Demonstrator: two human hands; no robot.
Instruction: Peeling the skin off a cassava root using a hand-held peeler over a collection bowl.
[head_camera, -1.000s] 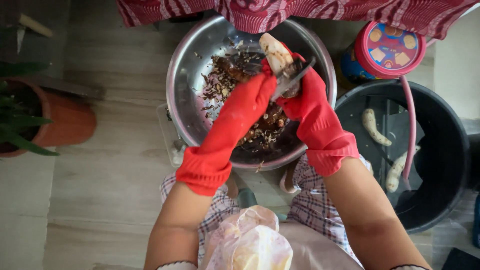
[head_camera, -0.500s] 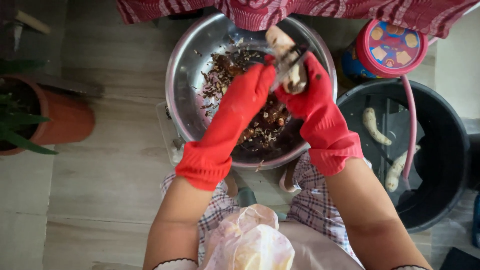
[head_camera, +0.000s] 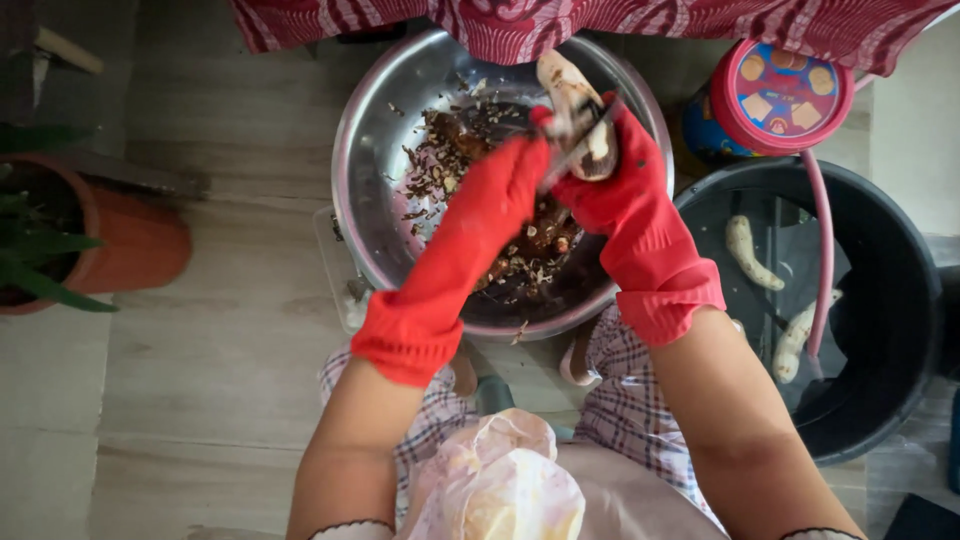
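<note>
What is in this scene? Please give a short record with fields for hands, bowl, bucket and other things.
left hand: red-gloved left hand at a thin blade against the root
right hand: red-gloved right hand grips a pale peeled root
bowl: steel bowl with dark peelings
bucket: black bucket holding pale roots
other: terracotta plant pot, round pink-lidded tin

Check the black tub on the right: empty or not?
Not empty. The black tub holds at least two pale peeled roots, with a pink hose hanging into it. Whether it holds water, cannot tell.

Red gloves (head_camera: 640, 230), silver bowl (head_camera: 380, 160)
</note>
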